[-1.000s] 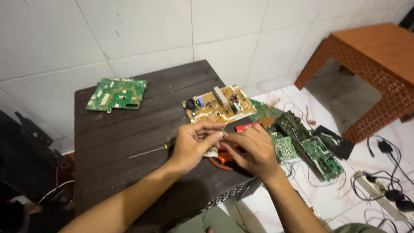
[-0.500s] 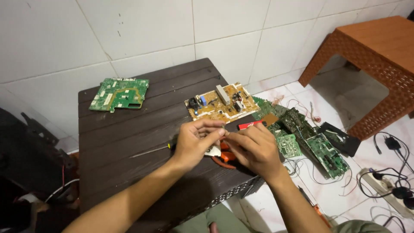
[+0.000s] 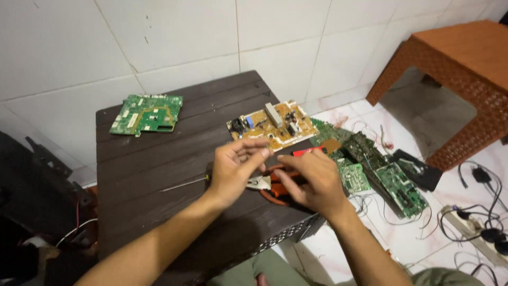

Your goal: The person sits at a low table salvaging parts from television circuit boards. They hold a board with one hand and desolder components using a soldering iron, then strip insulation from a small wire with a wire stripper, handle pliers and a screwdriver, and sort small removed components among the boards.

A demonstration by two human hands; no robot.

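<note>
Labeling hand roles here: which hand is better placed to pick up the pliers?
Right, probably. The right hand lies directly over the orange handles of the pliers on the table. The left hand is raised, fingertips pinched together above the pliers' metal nose.

Two bare forearms are seen entering from the lower edge of the frame, one from about 7 o'clock and the other from about 5 o'clock. No sleeves, gloves, watch, rings or bracelets are seen on either arm as far as the view reaches. The left hand (image 3: 233, 172) and the right hand (image 3: 312, 182) are both uncovered, with short, unpainted fingernails visible on the left hand's fingers (image 3: 259, 153). At 6 o'clock, olive-green trousers (image 3: 275, 267) are seen, and the same olive-green fabric is seen again at the 5 o'clock corner. Below the trousers, what may be bare toes can be made out, though too little is shown to be sure.
</note>
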